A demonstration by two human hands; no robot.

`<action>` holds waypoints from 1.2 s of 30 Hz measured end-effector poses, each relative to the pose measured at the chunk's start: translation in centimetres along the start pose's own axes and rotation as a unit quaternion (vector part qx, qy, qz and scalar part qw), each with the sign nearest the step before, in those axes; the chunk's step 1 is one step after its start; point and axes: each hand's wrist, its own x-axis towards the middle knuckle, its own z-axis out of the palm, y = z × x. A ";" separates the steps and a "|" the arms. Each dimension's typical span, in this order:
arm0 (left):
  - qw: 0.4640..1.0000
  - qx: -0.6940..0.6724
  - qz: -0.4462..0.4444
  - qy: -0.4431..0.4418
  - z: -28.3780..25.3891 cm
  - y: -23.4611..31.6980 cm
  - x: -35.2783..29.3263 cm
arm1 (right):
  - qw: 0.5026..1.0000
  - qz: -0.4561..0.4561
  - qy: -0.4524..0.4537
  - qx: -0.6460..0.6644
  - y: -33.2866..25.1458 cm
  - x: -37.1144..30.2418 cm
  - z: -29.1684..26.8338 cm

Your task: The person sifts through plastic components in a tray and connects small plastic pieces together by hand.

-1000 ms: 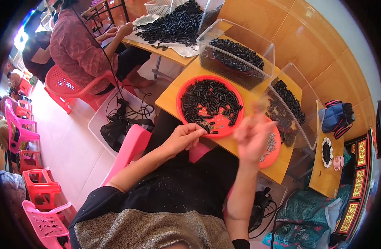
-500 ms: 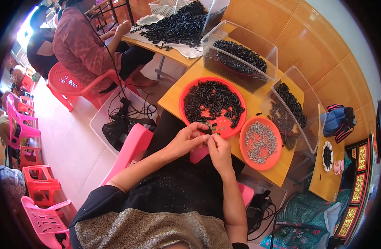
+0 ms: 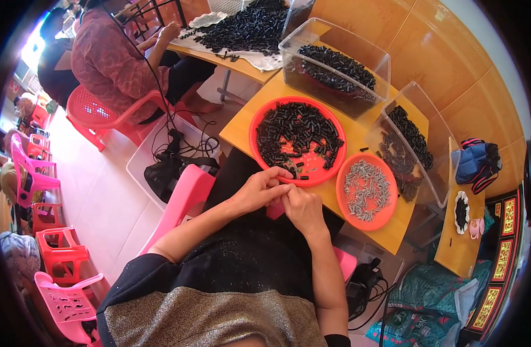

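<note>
My left hand [image 3: 259, 192] and my right hand [image 3: 304, 210] meet over my lap, just in front of the table edge. The fingers of both are pinched together, and whatever lies between them is too small or hidden to make out. Just beyond them stands a red round basin [image 3: 255, 151], holding many short black tube-like pieces [image 3: 293, 124]. To its right is a smaller orange-red dish [image 3: 387, 218] with small grey screw-like parts [image 3: 366, 191]. A few loose black pieces lie on the yellow table [image 3: 242, 134] between the two.
Two clear plastic bins [image 3: 358, 110] with black pieces stand behind the basin and dish. A person [image 3: 112, 63] sits at the neighbouring table, far left, near a black heap [image 3: 242, 29]. A pink chair arm [image 3: 181, 202] and a bin of cables [image 3: 144, 168] are on my left.
The hands remain together at nearly the same place, the right fingers now bent further inward. My view has shifted slightly, so the basin and dish sit a little higher in it.
</note>
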 end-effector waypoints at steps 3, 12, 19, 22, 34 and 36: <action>1.000 -0.002 -0.003 0.005 0.0 0.1 -0.2 | 1.000 -0.001 -0.004 0.003 -0.1 0.1 0.0; 1.000 0.025 -0.006 0.004 -0.6 0.2 -0.3 | 1.000 0.001 -0.003 0.001 -0.4 0.1 -0.1; 0.995 0.101 0.009 0.013 -0.4 0.5 -0.2 | 1.000 -0.008 0.005 -0.001 -0.3 0.2 0.0; 0.995 0.099 0.010 0.019 -0.4 0.9 -0.4 | 1.000 -0.008 -0.002 -0.005 -0.2 0.1 0.2; 0.997 0.081 0.006 0.012 -0.7 0.8 0.3 | 1.000 0.003 -0.005 0.011 0.1 0.1 0.4; 0.997 0.079 0.006 0.007 -0.8 0.3 0.5 | 1.000 0.004 -0.007 0.009 0.2 0.1 0.4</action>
